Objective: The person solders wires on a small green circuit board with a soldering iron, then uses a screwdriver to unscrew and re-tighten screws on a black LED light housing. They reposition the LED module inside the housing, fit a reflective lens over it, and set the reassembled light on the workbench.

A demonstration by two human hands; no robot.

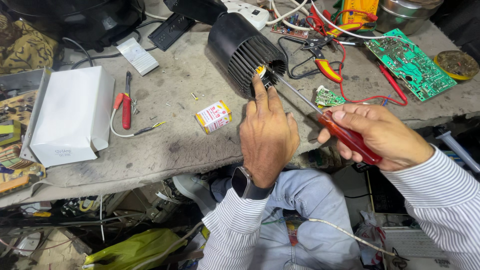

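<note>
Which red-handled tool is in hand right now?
The red-handled screwdriver, gripped by the right hand; the red pliers and small red tool lie untouched on the bench.

The screwdriver [320, 116] tip is disappearing inside the black finned drum [245, 50], so what it is meeting cannot be told. The left hand [267, 135] is covering the drum's near rim. The right hand [382, 135] is hiding much of the red handle. The top edge is cutting off the steel pot [405, 12] and yellow multimeter [357, 10]. The circuit boards [12, 140] are running off the left edge.
</note>
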